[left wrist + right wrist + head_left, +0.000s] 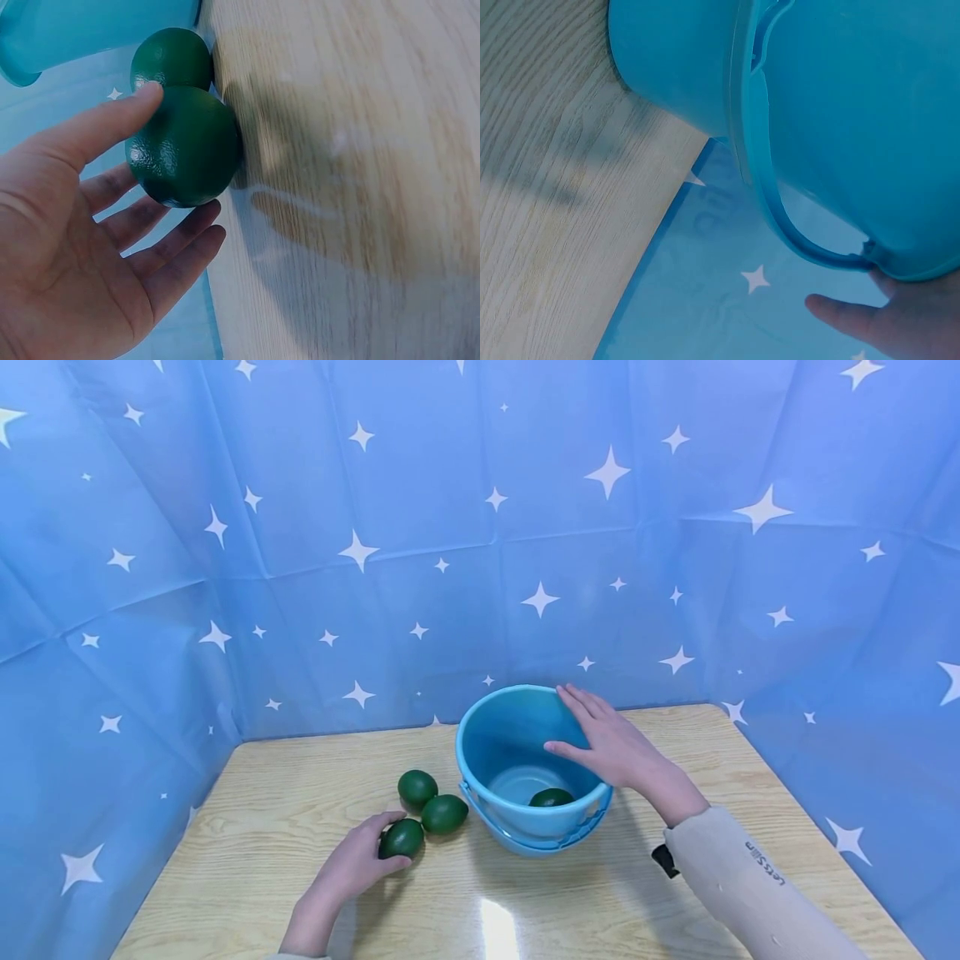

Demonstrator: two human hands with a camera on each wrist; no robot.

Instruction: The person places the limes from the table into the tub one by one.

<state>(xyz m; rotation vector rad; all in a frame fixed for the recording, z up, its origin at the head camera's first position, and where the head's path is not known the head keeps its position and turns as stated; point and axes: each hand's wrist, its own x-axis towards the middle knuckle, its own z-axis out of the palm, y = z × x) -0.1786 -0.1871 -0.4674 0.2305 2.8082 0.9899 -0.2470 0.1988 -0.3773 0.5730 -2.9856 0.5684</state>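
Note:
My left hand (360, 857) is around a dark green egg-shaped fruit (402, 838), thumb on the near side and fingers on the far side. From the left wrist view, the thumb tip lies on this glossy fruit (186, 146) and the fingers curve behind it. Two more green fruits (417, 788) (445, 815) lie just beyond, close together on the table. A light blue bucket (487, 760) stands to their right, one green fruit (551, 797) inside. With fairly straight fingers, my right hand (611, 743) rests at its right rim, thumb stretched over the opening.
The bucket's handle (525, 842) hangs down its near side. Under everything is a wooden table (315, 777), enclosed at the back and sides by a blue curtain (420, 527) with white stars. A small black object (664, 861) shows beside the right sleeve (742, 868).

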